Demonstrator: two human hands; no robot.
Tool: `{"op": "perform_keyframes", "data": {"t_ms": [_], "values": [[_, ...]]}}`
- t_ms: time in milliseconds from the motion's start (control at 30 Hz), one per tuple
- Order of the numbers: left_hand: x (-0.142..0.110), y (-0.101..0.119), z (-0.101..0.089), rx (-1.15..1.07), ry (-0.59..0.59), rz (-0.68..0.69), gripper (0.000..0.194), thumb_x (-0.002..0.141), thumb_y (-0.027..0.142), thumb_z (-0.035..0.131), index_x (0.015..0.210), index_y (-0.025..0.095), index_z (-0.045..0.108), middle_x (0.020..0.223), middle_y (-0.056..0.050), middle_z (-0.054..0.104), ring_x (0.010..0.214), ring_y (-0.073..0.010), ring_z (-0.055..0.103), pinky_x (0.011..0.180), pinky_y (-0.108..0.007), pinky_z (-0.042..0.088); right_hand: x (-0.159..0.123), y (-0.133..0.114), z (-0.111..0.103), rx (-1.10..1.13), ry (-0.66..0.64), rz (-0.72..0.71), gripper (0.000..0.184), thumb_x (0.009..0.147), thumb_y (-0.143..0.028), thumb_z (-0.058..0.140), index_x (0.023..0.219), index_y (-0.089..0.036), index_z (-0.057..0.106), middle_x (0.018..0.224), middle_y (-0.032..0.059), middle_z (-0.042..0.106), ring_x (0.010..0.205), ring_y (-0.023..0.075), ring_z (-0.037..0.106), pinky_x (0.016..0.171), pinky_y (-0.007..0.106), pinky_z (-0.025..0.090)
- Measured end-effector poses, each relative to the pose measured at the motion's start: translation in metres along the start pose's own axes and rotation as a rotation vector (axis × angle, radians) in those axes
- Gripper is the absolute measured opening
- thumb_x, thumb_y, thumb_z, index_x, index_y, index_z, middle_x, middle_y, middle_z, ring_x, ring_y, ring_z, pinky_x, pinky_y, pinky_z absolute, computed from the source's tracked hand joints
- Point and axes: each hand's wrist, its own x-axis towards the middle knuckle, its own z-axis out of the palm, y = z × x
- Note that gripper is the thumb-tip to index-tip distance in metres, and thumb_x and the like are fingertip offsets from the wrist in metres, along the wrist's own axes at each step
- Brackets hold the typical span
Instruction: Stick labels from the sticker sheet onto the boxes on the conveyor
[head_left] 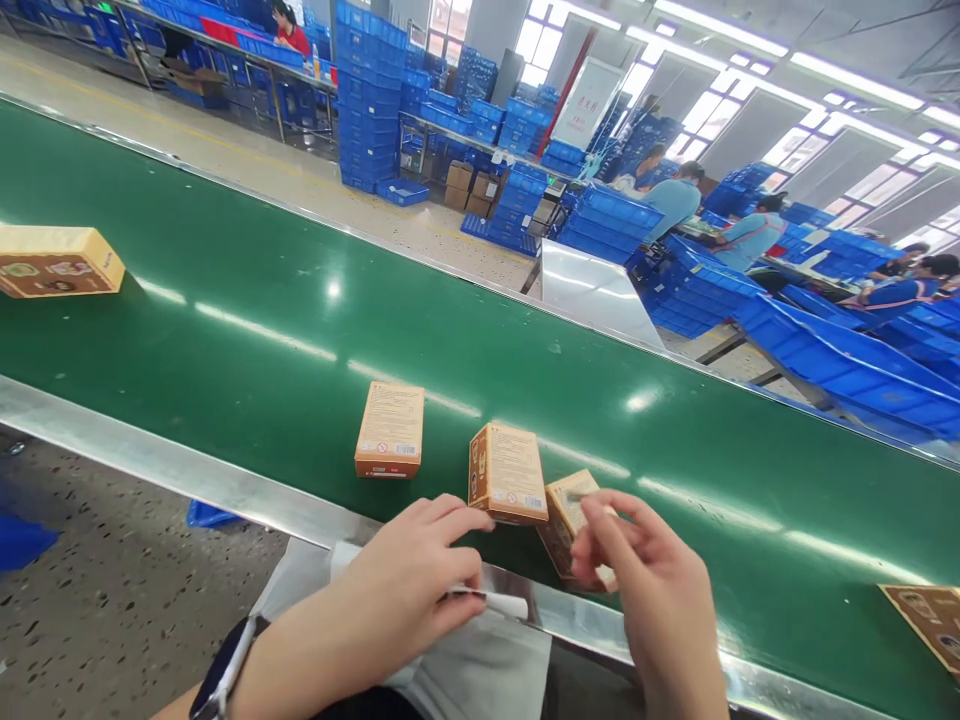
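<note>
My left hand (420,565) is curled at the near edge of the belt, with a white rolled piece, perhaps paper, (508,605) held between its fingers. Its index fingertip is by the lower edge of a brown and tan carton (510,470) with printed text and a barcode. My right hand (645,570) has thumb and fingers pinched together over a tilted carton (574,500), which it partly covers. Whatever is in that pinch is too small and blurred to name. Left of these lies another carton (390,430), printed face up.
The green conveyor belt (247,260) runs across the view between metal rails. More cartons sit at its far left (60,262) and right edge (926,620). Beyond stand stacked blue crates (367,100), a metal chute (592,290) and several people at benches.
</note>
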Motion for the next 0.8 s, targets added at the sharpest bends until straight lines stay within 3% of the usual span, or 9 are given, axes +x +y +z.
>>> {"op": "perform_keyframes", "data": {"t_ms": [67,133,333,533,800], "values": [[0.005,-0.004,0.012,0.050,0.040,0.147,0.013,0.084,0.019,0.074,0.073,0.017,0.067,0.147,-0.010,0.054,0.135,-0.0291,0.049,0.110,-0.043,0.042,0.015,0.004,0.003,0.138,0.045,0.203,0.047,0.072,-0.059,0.076,0.090,-0.017,0.067,0.041,-0.0047,0.056,0.030,0.0119,0.049,0.029,0.020,0.039],[0.010,-0.007,0.025,0.111,0.029,0.217,0.012,0.085,0.020,0.072,0.074,0.016,0.068,0.156,-0.013,0.041,0.143,-0.0299,0.040,0.117,-0.047,0.033,0.027,0.005,0.010,0.210,0.054,0.258,0.053,0.063,-0.060,0.082,0.087,-0.015,0.066,0.040,-0.0053,0.055,0.028,0.0104,0.046,0.028,0.019,0.036],[0.020,-0.006,0.047,0.205,-0.046,0.221,0.012,0.081,0.023,0.075,0.072,0.016,0.072,0.155,-0.014,0.042,0.142,-0.0291,0.041,0.116,-0.043,0.035,0.038,0.003,0.028,0.279,0.125,0.293,0.052,0.051,-0.057,0.086,0.074,-0.016,0.063,0.039,-0.0052,0.054,0.027,0.0106,0.046,0.026,0.020,0.037],[0.022,0.002,0.060,0.231,-0.025,0.223,0.007,0.078,0.021,0.075,0.073,0.016,0.073,0.159,-0.015,0.034,0.146,-0.0264,0.036,0.119,-0.043,0.026,0.037,0.003,0.022,0.216,0.186,0.315,0.048,0.053,-0.055,0.084,0.073,-0.017,0.063,0.039,-0.0051,0.054,0.028,0.0103,0.045,0.029,0.021,0.039],[0.031,0.010,0.066,0.288,-0.054,0.263,0.011,0.071,0.024,0.080,0.076,0.016,0.075,0.159,-0.018,0.034,0.147,-0.0277,0.032,0.118,-0.043,0.025,0.038,0.011,0.013,0.073,0.248,0.299,0.044,0.057,-0.055,0.077,0.074,-0.017,0.063,0.037,-0.0052,0.054,0.027,0.0109,0.045,0.030,0.021,0.038]]}}
